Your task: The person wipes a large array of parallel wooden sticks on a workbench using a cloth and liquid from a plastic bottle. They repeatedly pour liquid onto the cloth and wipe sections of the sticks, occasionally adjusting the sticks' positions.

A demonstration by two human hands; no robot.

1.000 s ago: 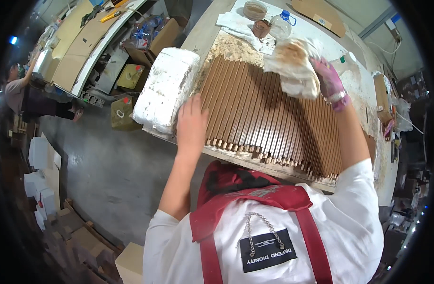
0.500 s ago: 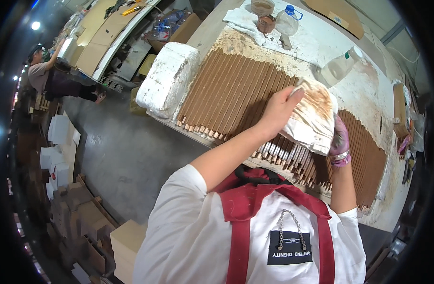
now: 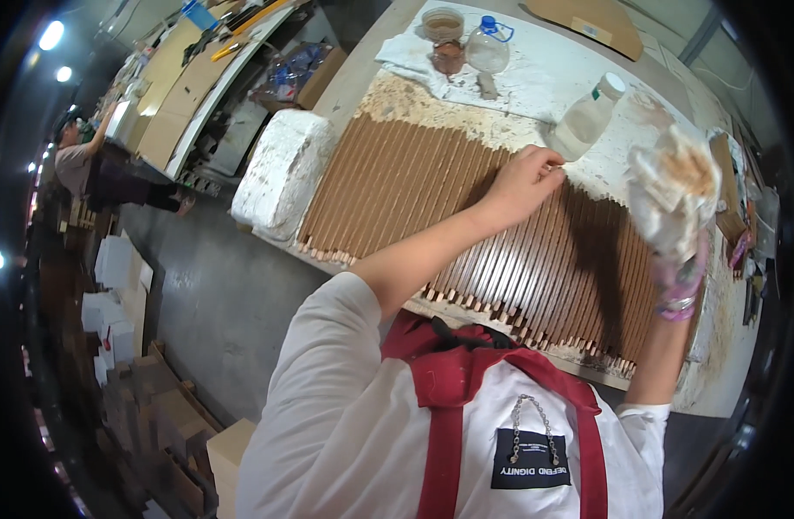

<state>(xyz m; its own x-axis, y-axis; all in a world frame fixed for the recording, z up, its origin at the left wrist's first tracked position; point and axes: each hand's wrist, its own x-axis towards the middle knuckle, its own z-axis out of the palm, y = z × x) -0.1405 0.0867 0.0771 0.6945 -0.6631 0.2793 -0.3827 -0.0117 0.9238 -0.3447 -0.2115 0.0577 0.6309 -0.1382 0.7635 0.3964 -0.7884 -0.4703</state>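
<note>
My right hand [image 3: 679, 270], in a stained pinkish glove, grips a bunched white cloth [image 3: 676, 186] with brown stains, raised above the right end of a row of strips. My bare left hand [image 3: 527, 186] is over the far ends of the thin brown wooden strips [image 3: 405, 173], its fingers curled in. Whatever its fingertips hold, if anything, cannot be made out. The strips lie side by side across the table, pale at their near ends and glossy in the middle. Just beyond my left hand, a clear bottle [image 3: 583, 117] with a pale cap leans at an angle.
A white wrapped block [image 3: 284, 173] sits at the table's left edge. At the far side are a blue-capped jug [image 3: 488, 48], a tub [image 3: 443, 24] and a brown cardboard sheet [image 3: 587, 24]. A person [image 3: 90, 164] stands by another bench at far left. Cartons [image 3: 154, 406] stack at lower left.
My left hand has let go of the cloth and now hovers at the strips' far ends. My right hand has carried the cloth away to the right. The view has shifted slightly.
</note>
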